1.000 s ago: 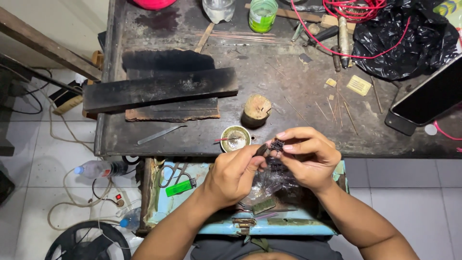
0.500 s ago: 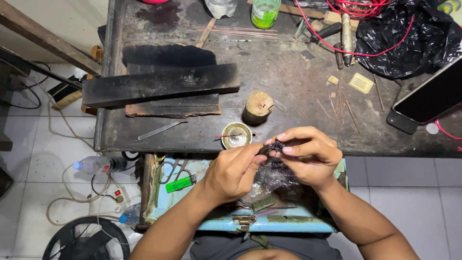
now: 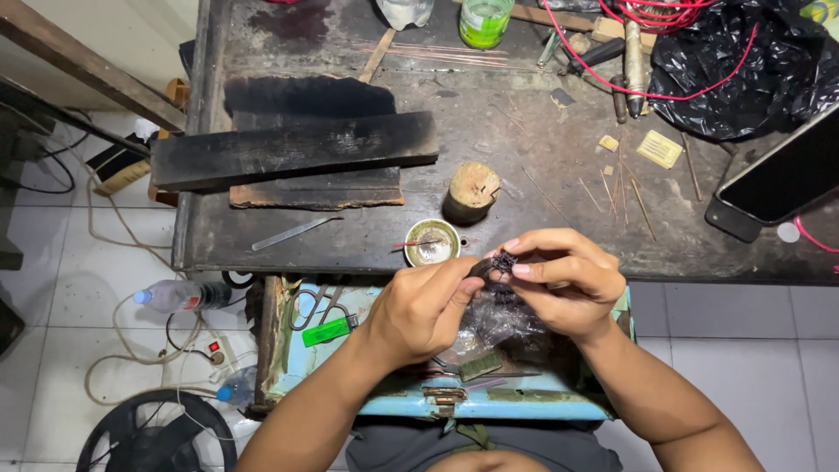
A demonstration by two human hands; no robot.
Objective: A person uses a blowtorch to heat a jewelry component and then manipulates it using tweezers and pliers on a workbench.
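At centre frame, the left hand [image 3: 418,308] and right hand [image 3: 559,275] pinch a small dark, spiky metal piece [image 3: 502,261] between closed fingertips, above the open light-blue drawer [image 3: 489,404]. A loosened pinch could drop it among the drawer's clutter.

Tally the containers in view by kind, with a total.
Small metal dish on the workbench, beside the hands: 1
Green-liquid jar at the far edge: 1
Clear jar next to it, partly cut off: 1
Plastic bottles on the floor, one capped blue, one smaller: 2
Total: 5
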